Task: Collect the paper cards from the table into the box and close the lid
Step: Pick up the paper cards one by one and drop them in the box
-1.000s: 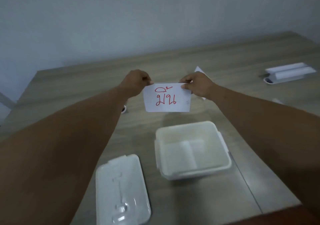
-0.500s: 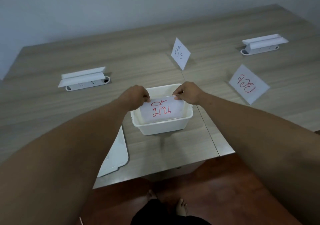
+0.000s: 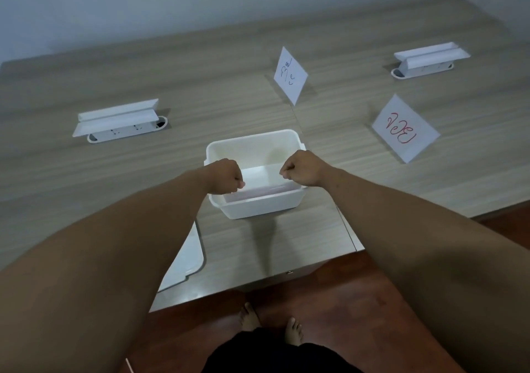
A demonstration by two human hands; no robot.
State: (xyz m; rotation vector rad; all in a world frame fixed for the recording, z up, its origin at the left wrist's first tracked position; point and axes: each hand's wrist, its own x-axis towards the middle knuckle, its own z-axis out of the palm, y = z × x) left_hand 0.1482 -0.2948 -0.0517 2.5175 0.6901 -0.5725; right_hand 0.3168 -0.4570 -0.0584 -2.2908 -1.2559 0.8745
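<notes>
The open white box (image 3: 286,140) stands near the table's front edge. A white paper card (image 3: 261,179) with red writing lies tilted inside it, low against the near wall. My left hand (image 3: 226,180) and my right hand (image 3: 301,170) hover over the box with fingers pinched at the card's two upper corners. The white lid (image 3: 187,257) lies flat to the left of the box, partly hidden by my left forearm. Two more cards rest on the table: one with dark writing (image 3: 289,75) behind the box, one with red writing (image 3: 404,128) at the right.
Two white pop-up socket units sit in the wooden table (image 3: 200,85), one at the left (image 3: 117,120) and one at the far right (image 3: 427,59). The table's front edge runs just below the box, with red-brown floor and bare feet (image 3: 269,326) under it.
Both hands lowered the red-lettered card from the air in front of me down into the box. The view tilted downward, bringing the other cards and the floor into sight.
</notes>
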